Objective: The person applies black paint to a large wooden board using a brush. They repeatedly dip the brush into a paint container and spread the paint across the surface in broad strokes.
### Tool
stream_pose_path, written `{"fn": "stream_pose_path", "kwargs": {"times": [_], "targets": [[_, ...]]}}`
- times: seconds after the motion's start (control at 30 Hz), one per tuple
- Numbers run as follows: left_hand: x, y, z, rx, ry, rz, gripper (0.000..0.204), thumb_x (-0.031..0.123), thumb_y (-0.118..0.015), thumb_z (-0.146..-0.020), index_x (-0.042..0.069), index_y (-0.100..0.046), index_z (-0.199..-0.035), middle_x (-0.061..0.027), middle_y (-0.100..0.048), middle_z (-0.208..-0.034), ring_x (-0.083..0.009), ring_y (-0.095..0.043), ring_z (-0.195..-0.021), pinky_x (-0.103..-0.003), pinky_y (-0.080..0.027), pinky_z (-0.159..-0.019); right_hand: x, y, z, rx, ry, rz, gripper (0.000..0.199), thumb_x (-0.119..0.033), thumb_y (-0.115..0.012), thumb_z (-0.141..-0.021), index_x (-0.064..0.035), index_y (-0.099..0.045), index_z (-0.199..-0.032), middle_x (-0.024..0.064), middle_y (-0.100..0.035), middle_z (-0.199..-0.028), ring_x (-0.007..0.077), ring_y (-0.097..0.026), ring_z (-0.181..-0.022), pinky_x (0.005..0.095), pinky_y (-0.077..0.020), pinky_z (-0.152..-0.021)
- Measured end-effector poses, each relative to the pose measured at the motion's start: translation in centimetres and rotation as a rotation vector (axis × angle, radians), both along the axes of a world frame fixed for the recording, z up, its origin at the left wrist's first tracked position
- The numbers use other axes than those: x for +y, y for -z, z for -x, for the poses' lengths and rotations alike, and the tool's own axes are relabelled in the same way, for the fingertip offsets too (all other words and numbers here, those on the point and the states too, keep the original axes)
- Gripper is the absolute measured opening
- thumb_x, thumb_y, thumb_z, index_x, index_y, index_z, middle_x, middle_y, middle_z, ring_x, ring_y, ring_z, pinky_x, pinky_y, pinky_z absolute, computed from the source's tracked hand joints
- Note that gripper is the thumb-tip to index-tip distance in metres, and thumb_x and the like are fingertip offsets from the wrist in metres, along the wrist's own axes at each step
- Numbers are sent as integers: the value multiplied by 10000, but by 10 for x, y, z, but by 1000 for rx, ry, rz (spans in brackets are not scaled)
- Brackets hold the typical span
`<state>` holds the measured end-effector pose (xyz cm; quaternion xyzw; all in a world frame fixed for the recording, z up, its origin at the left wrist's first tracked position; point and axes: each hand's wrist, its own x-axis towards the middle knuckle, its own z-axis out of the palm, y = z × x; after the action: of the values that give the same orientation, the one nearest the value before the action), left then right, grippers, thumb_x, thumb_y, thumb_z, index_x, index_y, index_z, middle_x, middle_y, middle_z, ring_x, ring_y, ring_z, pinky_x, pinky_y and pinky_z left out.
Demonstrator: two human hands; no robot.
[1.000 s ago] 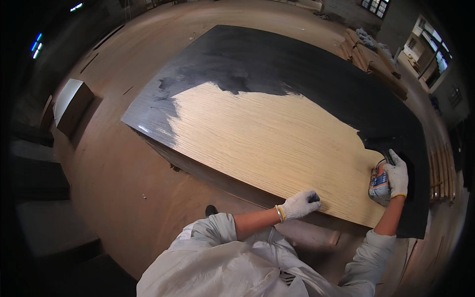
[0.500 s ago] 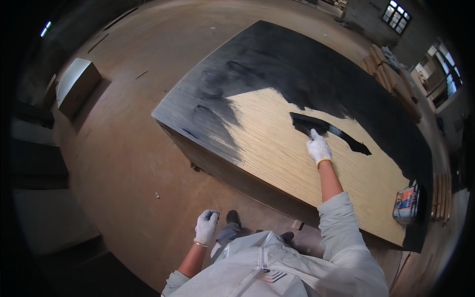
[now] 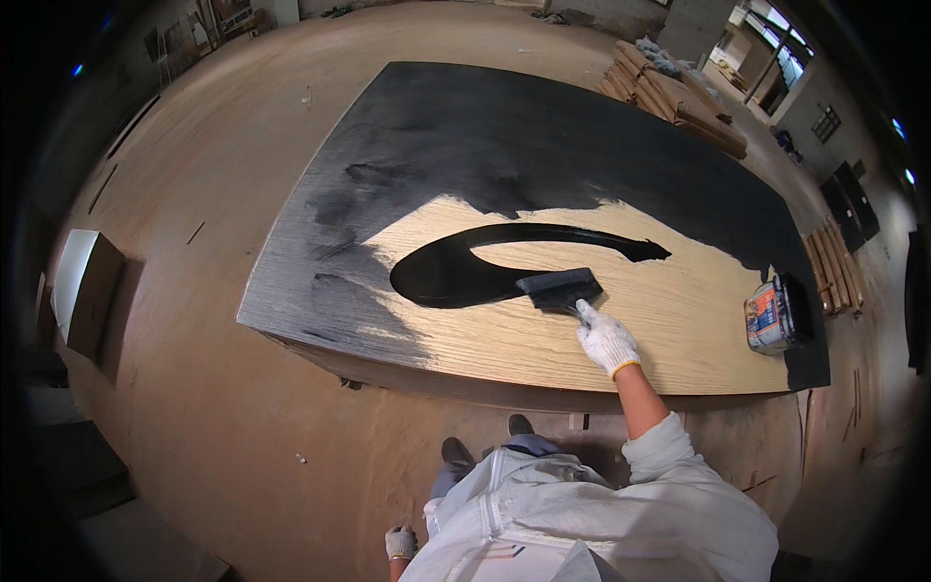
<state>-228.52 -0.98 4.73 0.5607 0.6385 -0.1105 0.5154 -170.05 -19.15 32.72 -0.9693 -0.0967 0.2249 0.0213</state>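
Note:
My right hand [image 3: 607, 341], in a white knitted glove, grips the handle of a wide flat paintbrush [image 3: 564, 288] loaded with black. The brush touches the pale wood-grain top of a large panel [image 3: 679, 339]. From it a wet, glossy curved stroke of black paint [image 3: 446, 276] sweeps left, round and back to the right. Streaky black coating [image 3: 543, 136] covers the panel's far and left parts. On its right end stands a paint-smeared tub [image 3: 766, 315] with a printed label. My left hand [image 3: 400, 541], gloved too, hangs low beside my body, fingers curled in with nothing visible in them.
A box-like block [image 3: 87, 291] with a shiny pale top stands on the floor at the left. Brown wrapped bundles [image 3: 669, 97] lie beyond the panel at the far right, and more long brown pieces [image 3: 832, 267] are beside its right end. My shoes [image 3: 521, 425] are near its front edge.
The brush has moved left and nearer me over the panel, and the black stroke has grown from a short streak into a wide loop. My left hand has dropped lower. The view has turned.

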Motion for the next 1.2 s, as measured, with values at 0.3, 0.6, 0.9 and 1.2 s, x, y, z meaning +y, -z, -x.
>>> {"fn": "stream_pose_path", "kwargs": {"times": [0.3,0.6,0.9,1.2], "targets": [[-10,27,4,-73,86,-83,123,106,-621,-934,50,-685,-846,-105,-654,-673,-267,-655,-539,-410,-511,-470,-135,10,-253,-229,154,29,556,-189,-508,-1023,-221,-554,-1577,137,-575,-1583,356,-557,-1453,482,-461,-1204],[-56,-38,-83,-178,-148,55,160,108,-638,-951,31,-690,-822,-79,-645,-660,-201,-600,-511,-363,-468,-458,-123,3,-233,-190,103,38,504,-256,-520,-1044,-196,-574,-1542,134,-599,-1562,370,-580,-1428,503,-496,-1157],[-46,-40,-82,-60,4,-11,180,171,-644,-967,32,-702,-868,-57,-649,-689,-189,-617,-547,-349,-509,-486,-147,3,-15,-108,-28,178,599,-311,-586,-1033,-262,-468,-1617,180,-770,-1111,358,-765,-986,519,-596,-862],[7,17,-21,-151,-214,71,210,193,-641,-978,7,-717,-918,-77,-668,-701,-187,-631,-552,-359,-524,-492,108,12,57,-90,-523,-83,570,-257,-554,-1029,-190,-513,-1593,196,-788,-1092,372,-778,-995,510,-618,-843]]}}
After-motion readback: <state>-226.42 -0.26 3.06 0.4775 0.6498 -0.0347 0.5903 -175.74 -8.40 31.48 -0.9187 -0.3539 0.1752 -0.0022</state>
